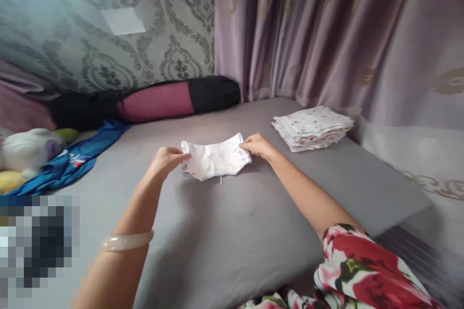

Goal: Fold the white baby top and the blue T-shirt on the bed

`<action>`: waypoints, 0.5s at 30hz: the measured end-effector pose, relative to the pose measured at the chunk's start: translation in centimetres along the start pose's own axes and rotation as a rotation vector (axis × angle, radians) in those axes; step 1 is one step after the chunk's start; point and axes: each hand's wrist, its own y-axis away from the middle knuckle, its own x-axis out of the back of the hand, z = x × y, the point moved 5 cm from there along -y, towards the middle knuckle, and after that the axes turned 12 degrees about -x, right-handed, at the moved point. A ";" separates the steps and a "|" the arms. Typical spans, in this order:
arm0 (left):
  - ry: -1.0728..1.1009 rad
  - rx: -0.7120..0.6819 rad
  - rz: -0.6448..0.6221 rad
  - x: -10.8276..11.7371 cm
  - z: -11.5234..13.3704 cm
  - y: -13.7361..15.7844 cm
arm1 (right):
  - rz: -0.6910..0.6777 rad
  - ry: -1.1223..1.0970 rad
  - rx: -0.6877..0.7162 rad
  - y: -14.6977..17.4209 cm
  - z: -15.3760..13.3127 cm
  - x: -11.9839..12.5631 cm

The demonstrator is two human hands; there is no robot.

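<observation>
A small white baby garment (213, 157) with a faint print and pale blue edging is stretched out above the grey bed sheet. My left hand (168, 160) pinches its left end between thumb and fingers. At the opposite end, my right hand (258, 146) pinches the cloth the same way. A short white tie or tag hangs from the lower edge. Right of my right hand lies a neat stack of folded white printed cloths (313, 125).
A long black and maroon bag (155, 101) lies along the wall. Blue fabric (76, 159) and stuffed toys (31, 149) sit at the left. Purple curtains (308, 24) hang behind the bed (232, 231). A pixelated patch covers the lower left.
</observation>
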 end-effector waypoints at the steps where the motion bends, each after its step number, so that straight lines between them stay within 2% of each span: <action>1: 0.021 -0.005 0.000 -0.2 1.2 0.1 | 0.006 -0.020 -0.009 0.2 0.0 0.8; 6: 0.103 -0.041 -0.033 -2.7 6.9 0.5 | 0.100 -0.110 -0.054 0.4 0.7 6.1; 15: 0.267 -0.208 -0.047 -9.9 14.6 -2.0 | 0.332 -0.202 -0.077 1.2 1.9 16.7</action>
